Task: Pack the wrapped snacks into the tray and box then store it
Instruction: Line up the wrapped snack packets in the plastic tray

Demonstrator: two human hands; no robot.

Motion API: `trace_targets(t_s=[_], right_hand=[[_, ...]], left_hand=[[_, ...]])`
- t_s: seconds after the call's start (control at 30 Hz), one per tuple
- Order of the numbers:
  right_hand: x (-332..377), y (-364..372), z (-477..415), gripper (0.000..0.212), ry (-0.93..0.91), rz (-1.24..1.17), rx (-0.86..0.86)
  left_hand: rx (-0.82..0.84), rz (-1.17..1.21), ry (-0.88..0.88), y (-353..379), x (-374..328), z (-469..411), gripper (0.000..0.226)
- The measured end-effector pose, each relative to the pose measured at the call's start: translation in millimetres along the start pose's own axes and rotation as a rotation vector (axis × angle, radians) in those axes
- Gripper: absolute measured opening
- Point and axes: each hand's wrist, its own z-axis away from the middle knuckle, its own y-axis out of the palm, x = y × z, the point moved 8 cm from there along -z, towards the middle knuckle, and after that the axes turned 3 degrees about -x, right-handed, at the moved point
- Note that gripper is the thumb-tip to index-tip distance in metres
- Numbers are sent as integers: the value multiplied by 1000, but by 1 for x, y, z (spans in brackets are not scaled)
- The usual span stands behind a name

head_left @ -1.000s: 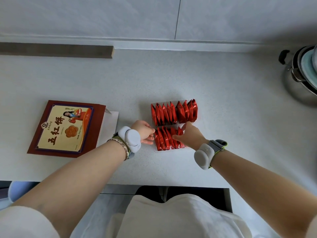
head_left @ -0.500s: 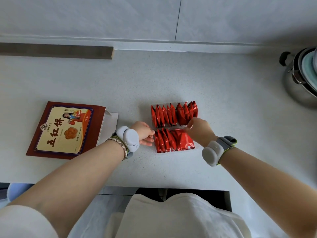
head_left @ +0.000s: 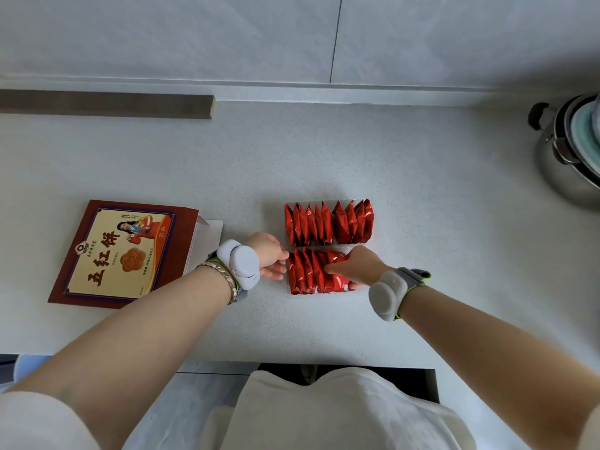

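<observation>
pale speckled bench (head_left: 422,254). clear tray (head_left: 324,295) at centre, two rows of red wrapped snacks (head_left: 328,222) standing on edge. left hand (head_left: 268,254) at tray's left end, fingers loosely curled, touching the edge, gripping nothing clearly. right hand (head_left: 355,264) palm down on near row, fingers flat and spread over the packets, pressing not pinching. box (head_left: 123,253) lies flat well to the left, end flap open. steel pot (head_left: 571,151) far right.

Shiny red snacks (head_left: 328,222); maroon-and-gold box (head_left: 121,253); speckled white counter (head_left: 324,157).
</observation>
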Motion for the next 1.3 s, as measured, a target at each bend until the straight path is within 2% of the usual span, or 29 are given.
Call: trace_targets(t_s=[0.1, 0.17, 0.23, 0.33, 0.43, 0.47, 0.53, 0.63, 0.67, 0.73, 0.8, 0.83, 0.97, 1.13, 1.2, 1.23, 1.3], right_hand=[[-6, 1, -3, 39, 34, -111, 53], [-6, 0, -2, 55, 24, -71, 56], [2, -1, 1, 56, -48, 25, 69], [14, -5, 8, 45, -146, 169, 55], [23, -9, 14, 11, -206, 329, 3], [24, -14, 15, 11, -202, 371, -29], [29, -34, 19, 32, -186, 361, -167], [35, -82, 27, 28, -199, 198, -558], [31, -90, 24, 31, -154, 173, -598], [14, -88, 8, 34, -8, 115, -480], [0, -76, -5, 30, 80, 15, -336], [-4, -73, -9, 31, 97, -24, -316], [-12, -72, -15, 25, 79, -219, -262], [-1, -48, -9, 17, 39, -793, 4], [11, -45, -8, 21, -19, -868, 24], [19, -45, -7, 23, -48, -880, 26], [35, -45, -3, 21, -95, -877, 12]], left_hand=[[13, 11, 0, 0, 0, 0, 24], [16, 12, -1, 0, 0, -1, 23], [12, 2, 1, 0, 0, -1, 23], [11, 2, -2, 0, 0, -1, 23], [13, 7, -2, 0, 0, -1, 21], [14, 9, -1, 0, -1, -1, 21], [13, 7, -1, 1, -1, -2, 21], [14, 4, -3, 0, -1, -2, 20], [14, 1, -5, 0, -1, -2, 20], [8, 2, -5, 0, -1, -1, 20], [8, 19, -4, 0, 0, -1, 21], [10, 22, -4, -1, 0, 0, 22], [0, 45, -20, -7, 3, 2, 24], [-22, 84, -27, -24, 6, 4, 27], [-108, 40, 48, -42, -3, 4, 24], [-200, -23, 119, -58, -10, 7, 24], [-470, -312, 255, -97, -24, 19, 30]])
